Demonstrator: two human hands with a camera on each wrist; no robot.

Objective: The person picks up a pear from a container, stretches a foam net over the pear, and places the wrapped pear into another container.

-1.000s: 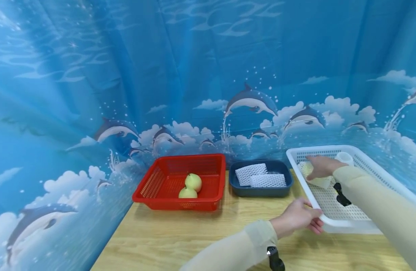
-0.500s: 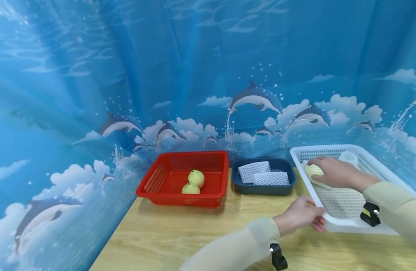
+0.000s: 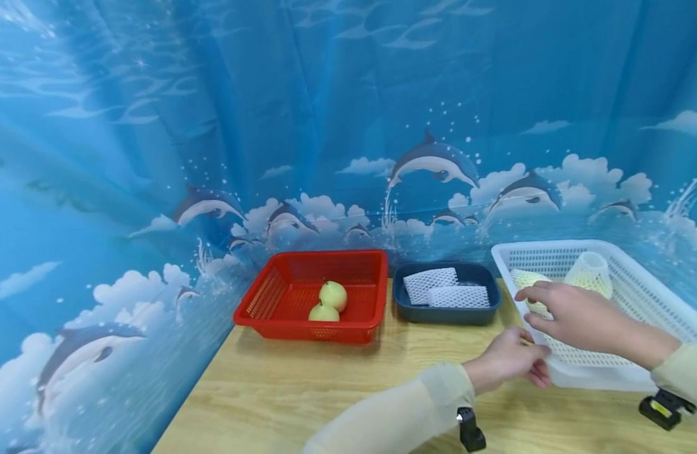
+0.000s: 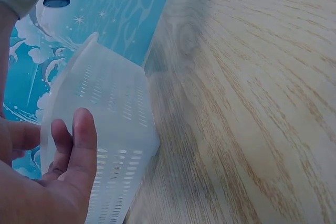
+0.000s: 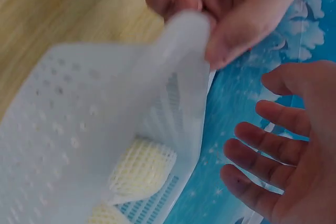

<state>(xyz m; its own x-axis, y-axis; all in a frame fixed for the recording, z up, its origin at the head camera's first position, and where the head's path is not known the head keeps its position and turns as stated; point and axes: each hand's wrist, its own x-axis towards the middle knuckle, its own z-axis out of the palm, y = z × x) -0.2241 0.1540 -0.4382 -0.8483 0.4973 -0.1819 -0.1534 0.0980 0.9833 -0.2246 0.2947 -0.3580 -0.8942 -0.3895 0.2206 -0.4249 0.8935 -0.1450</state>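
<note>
My left hand (image 3: pixel 508 359) grips the near left corner of the white plastic basket (image 3: pixel 600 373). In the left wrist view its fingers (image 4: pixel 79 156) lie against the outer wall, the thumb at the rim. My right hand (image 3: pixel 587 320) hovers over the basket's left part with fingers spread and holds nothing; the right wrist view shows the hand (image 5: pixel 283 145) beside the basket wall. Inside the basket lie a pale yellow, round fruit in a white foam net (image 3: pixel 530 279) and another netted one (image 3: pixel 589 275) behind the right hand, partly hidden.
Left of the basket stands a dark blue tray (image 3: pixel 447 315) with two flat white foam nets (image 3: pixel 459 296). Farther left, a red basket (image 3: pixel 311 332) holds two pale yellow-green pears (image 3: pixel 333 296). A dolphin-print curtain (image 3: pixel 348 126) hangs behind the wooden table (image 3: pixel 326 384).
My right hand has let go of the netted fruit at the basket's left side and drawn back toward the near right. The left hand keeps its hold on the basket corner.
</note>
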